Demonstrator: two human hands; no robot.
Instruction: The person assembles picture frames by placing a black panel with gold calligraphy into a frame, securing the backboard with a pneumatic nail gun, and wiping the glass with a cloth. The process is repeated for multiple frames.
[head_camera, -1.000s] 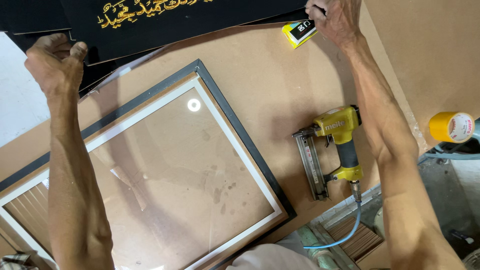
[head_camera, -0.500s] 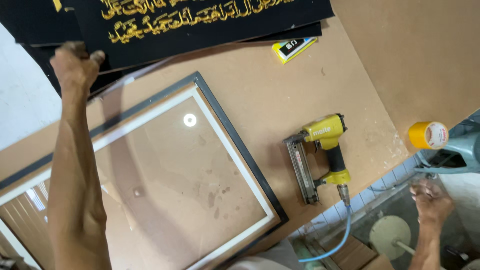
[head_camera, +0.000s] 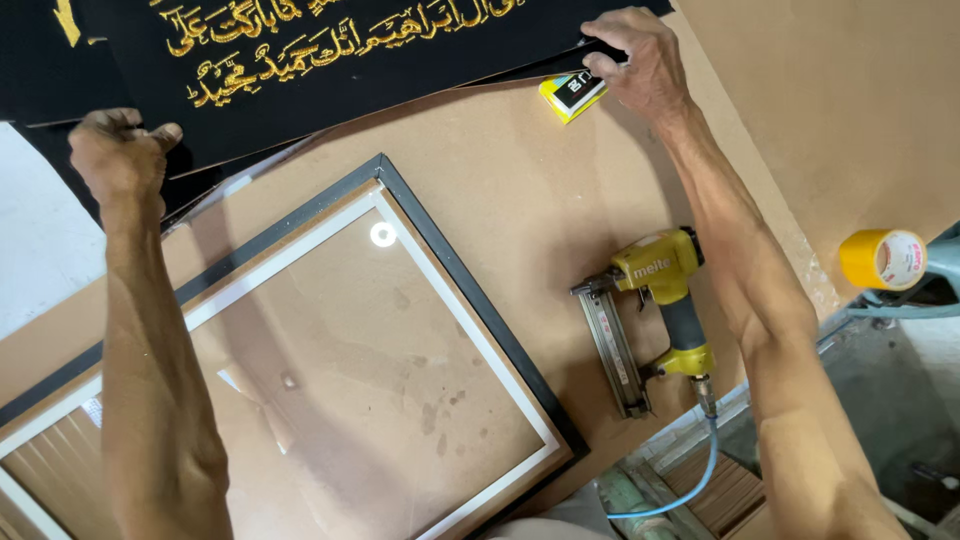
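Both hands (head_camera: 125, 150) (head_camera: 630, 55) gripping black embroidered cloth (head_camera: 330, 60) edges, glazed frame (head_camera: 300, 360) below

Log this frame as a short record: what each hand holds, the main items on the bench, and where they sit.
left hand: grips the left edge of the black panel with gold embroidery
right hand: grips the panel's right lower corner, next to the small yellow box
panel: at the far side of the bench, near edge raised slightly
picture frame: black with white inner border, glazed, flat on the brown board, nearer than the panel
nail gun: yellow, lying right of the frame, blue hose attached
tape roll: yellow, far right
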